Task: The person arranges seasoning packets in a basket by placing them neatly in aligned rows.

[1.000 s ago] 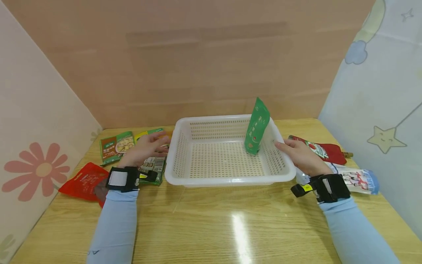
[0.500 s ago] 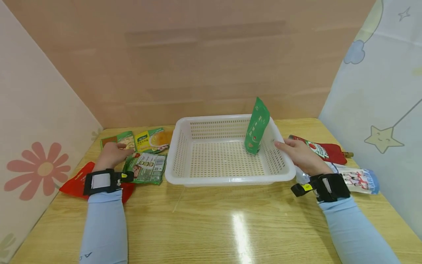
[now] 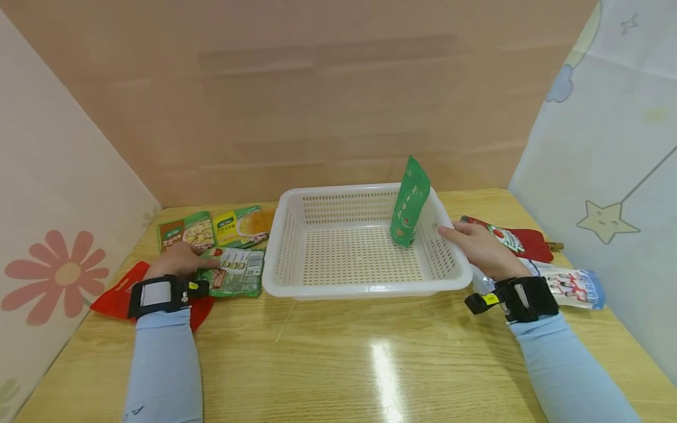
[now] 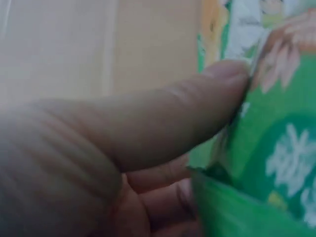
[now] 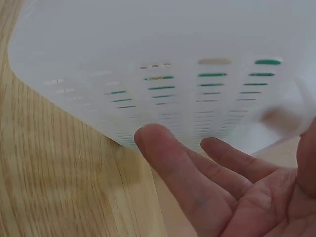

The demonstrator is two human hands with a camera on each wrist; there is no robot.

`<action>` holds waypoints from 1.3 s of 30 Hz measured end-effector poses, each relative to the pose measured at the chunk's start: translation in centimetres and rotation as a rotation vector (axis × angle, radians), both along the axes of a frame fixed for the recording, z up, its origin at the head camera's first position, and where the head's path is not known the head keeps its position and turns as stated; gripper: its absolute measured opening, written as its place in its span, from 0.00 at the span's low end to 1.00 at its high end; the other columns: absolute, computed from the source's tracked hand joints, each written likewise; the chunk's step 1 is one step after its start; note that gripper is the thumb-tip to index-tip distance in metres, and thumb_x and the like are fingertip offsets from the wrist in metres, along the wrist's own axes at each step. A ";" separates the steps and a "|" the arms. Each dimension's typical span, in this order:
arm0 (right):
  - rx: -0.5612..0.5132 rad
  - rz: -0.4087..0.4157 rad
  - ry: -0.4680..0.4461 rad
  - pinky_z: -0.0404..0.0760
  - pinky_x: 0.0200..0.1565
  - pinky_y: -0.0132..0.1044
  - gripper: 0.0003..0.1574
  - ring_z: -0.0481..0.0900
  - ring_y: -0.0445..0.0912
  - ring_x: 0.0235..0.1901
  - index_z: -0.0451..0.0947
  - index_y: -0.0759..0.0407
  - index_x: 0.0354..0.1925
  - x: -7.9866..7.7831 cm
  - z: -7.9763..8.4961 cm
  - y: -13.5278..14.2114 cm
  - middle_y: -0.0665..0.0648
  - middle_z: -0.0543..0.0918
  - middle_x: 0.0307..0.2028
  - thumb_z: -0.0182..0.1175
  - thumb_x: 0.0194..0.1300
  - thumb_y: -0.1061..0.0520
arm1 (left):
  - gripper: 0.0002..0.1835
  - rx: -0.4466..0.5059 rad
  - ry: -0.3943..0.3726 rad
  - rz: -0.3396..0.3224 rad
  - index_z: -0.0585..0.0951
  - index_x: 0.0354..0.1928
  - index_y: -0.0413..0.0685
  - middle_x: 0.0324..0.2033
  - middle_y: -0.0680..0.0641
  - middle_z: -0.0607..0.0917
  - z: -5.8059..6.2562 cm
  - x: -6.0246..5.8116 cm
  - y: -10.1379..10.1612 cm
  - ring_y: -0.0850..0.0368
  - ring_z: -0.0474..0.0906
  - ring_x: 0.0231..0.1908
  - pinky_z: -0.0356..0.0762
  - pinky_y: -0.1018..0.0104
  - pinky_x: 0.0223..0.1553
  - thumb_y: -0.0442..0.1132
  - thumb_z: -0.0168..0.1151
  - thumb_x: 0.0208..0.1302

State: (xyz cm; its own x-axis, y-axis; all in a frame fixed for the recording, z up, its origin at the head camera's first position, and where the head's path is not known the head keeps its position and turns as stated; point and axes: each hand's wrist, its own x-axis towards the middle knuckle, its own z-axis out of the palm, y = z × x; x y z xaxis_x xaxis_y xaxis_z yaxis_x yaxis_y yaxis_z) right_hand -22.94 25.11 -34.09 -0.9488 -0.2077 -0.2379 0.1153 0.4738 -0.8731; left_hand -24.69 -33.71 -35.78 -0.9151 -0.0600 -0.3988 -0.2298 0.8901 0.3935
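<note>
My left hand point(image 3: 182, 259) is among the food packets at the left, its thumb over the left edge of a green food packet point(image 3: 240, 273) with a barcode label. In the left wrist view the thumb point(image 4: 173, 118) presses against green packaging point(image 4: 276, 158), with fingers curled below by a folded edge; it seems pinched. My right hand point(image 3: 483, 249) grips the right rim of a white plastic basket point(image 3: 365, 291), thumb at the rim and fingers point(image 5: 168, 153) outside, below it. A green pouch point(image 3: 409, 202) stands tilted inside the basket, against its right end.
Behind the left hand lie a brown-and-green packet point(image 3: 198, 229) and a yellow-and-green packet point(image 3: 243, 226). A red bag point(image 3: 116, 294) lies partly beneath the left wrist. Right of the basket are a red spouted pouch point(image 3: 531, 244) and a white-and-blue bag point(image 3: 576, 288).
My left hand has moved left from beside the basket and lowered toward the packets; its thumb now reaches over the barcode-labelled green packet. The right hand stays on the basket rim.
</note>
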 end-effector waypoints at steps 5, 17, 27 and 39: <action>0.002 -0.001 -0.002 0.85 0.43 0.46 0.51 0.87 0.49 0.43 0.54 0.59 0.76 0.0 -0.2 0.0 0.74 0.74 0.61 0.51 0.66 0.35 | 0.55 0.088 0.043 -0.015 0.61 0.71 0.29 0.51 0.30 0.80 1.3 0.3 0.5 0.49 0.83 0.38 0.79 0.64 0.34 0.66 0.62 0.54; 0.006 0.000 0.004 0.85 0.42 0.46 0.50 0.88 0.49 0.41 0.55 0.60 0.76 0.0 -0.7 0.3 0.74 0.74 0.60 0.51 0.66 0.34 | 0.32 0.647 0.397 0.194 0.57 0.64 0.38 0.34 0.51 0.82 6.0 1.7 5.1 0.64 0.85 0.23 0.84 0.60 0.30 0.48 0.54 0.67; 0.131 -0.010 0.041 0.84 0.46 0.44 0.50 0.87 0.47 0.43 0.62 0.64 0.72 0.3 0.3 0.6 0.71 0.77 0.58 0.49 0.65 0.31 | 0.20 1.216 0.661 0.279 0.60 0.50 0.50 0.30 0.49 0.83 8.2 2.9 10.8 0.60 0.87 0.21 0.83 0.62 0.26 0.38 0.61 0.64; 0.316 -0.182 0.237 0.83 0.40 0.31 0.51 0.82 0.26 0.33 0.68 0.59 0.69 3.0 5.9 1.4 0.65 0.81 0.58 0.48 0.61 0.27 | 0.15 1.381 0.788 0.193 0.64 0.46 0.45 0.32 0.46 0.78 10.4 5.3 13.8 0.58 0.86 0.24 0.84 0.63 0.28 0.35 0.60 0.65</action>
